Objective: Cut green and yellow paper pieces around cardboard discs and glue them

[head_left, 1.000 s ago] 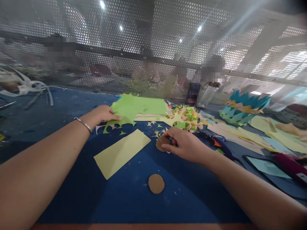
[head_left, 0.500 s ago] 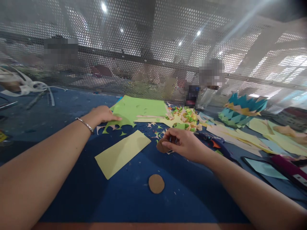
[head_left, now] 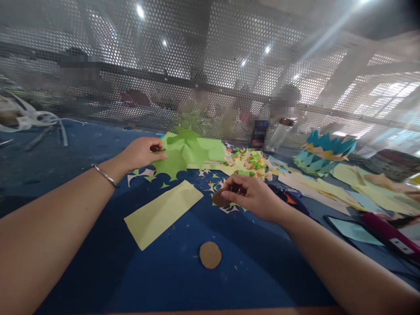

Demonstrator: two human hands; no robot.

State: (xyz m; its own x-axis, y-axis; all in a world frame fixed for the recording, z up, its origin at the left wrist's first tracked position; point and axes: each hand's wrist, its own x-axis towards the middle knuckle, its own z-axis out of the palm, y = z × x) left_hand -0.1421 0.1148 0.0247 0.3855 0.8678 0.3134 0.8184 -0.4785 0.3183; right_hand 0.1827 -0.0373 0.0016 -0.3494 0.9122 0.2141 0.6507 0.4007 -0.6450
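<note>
My left hand (head_left: 146, 152) pinches the left edge of a green paper sheet (head_left: 183, 153) with scalloped cut-outs, its far part raised and bent. More green paper lies flat behind it. Between the thumb and fingers of my right hand (head_left: 247, 192) is a brown cardboard disc (head_left: 220, 197), held tilted just above small paper scraps (head_left: 229, 208). A second cardboard disc (head_left: 210, 255) rests on the blue table near the front. A pale yellow paper strip (head_left: 163, 214) lies slantwise between my two arms.
Curled paper pieces (head_left: 251, 162) are heaped beyond my right hand. Further right stand a teal zigzag paper bowl (head_left: 324, 153), loose paper sheets (head_left: 315, 188) and a magenta tool (head_left: 390, 236). White paper strips (head_left: 42, 118) lie far left. A perforated metal screen (head_left: 183, 65) closes the back.
My left hand has risen slightly and closed on the green sheet, lifting it off the pile so it bends upward. My right hand stays almost in place with its disc.
</note>
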